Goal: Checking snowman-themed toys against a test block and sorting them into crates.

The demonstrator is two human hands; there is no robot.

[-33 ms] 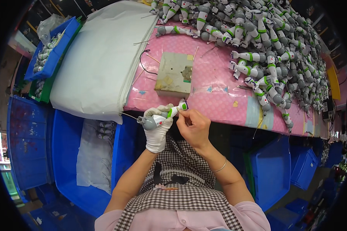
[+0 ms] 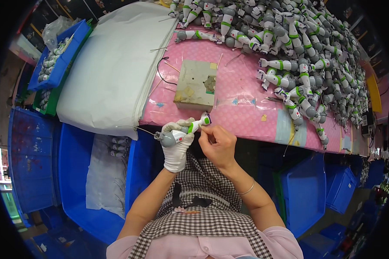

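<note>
My left hand [image 2: 176, 153], in a white glove, is closed around a toy robot arm [image 2: 177, 135] just off the table's front edge. The toy is white and grey with a green band, and its small toy hand points up to the right. From its grey ball end a thin wire [image 2: 136, 127] runs out to the left. My bare right hand [image 2: 218, 144] is pinched beside the toy's wrist, thumb against fingers. Whatever lies between those fingertips is hidden or too small to make out.
A grey metal box [image 2: 196, 84] with a black cable sits ahead on the pink table covering [image 2: 246, 121]. Many similar toy arms [image 2: 307, 56] are heaped at far right. White sheeting [image 2: 103, 73] covers the left. Blue bins [image 2: 136, 172] stand below the table edge.
The toy arm has turned slightly in my left hand, and its wire now reaches farther left. My right hand stays almost in place.
</note>
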